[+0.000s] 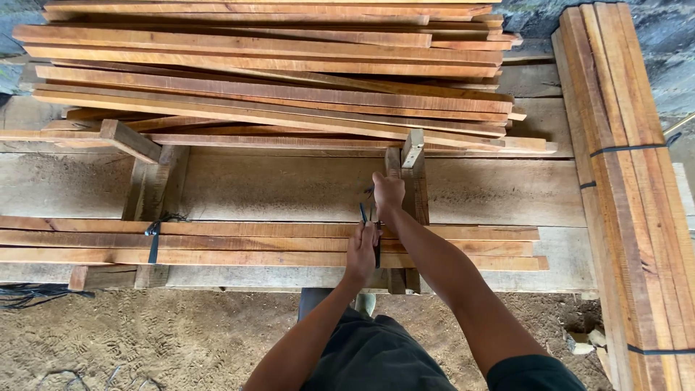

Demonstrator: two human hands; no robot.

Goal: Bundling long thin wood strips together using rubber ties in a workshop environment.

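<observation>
A flat bundle of long wooden slats (253, 242) lies across two upright wooden supports in front of me. A black strap (153, 242) binds the bundle at its left end. My left hand (360, 253) rests on the slats near the right support, fingers closed on the near end of another black strap (364, 213). My right hand (388, 194) is just beyond it, gripping the far end of that strap above the bundle, next to a short upright wooden block (413, 148).
A large loose pile of slats (268, 72) is stacked behind on a plank platform (304, 188). A strapped bundle (622, 181) runs along the right side. Loose black straps (32, 293) lie on the sandy ground at the lower left.
</observation>
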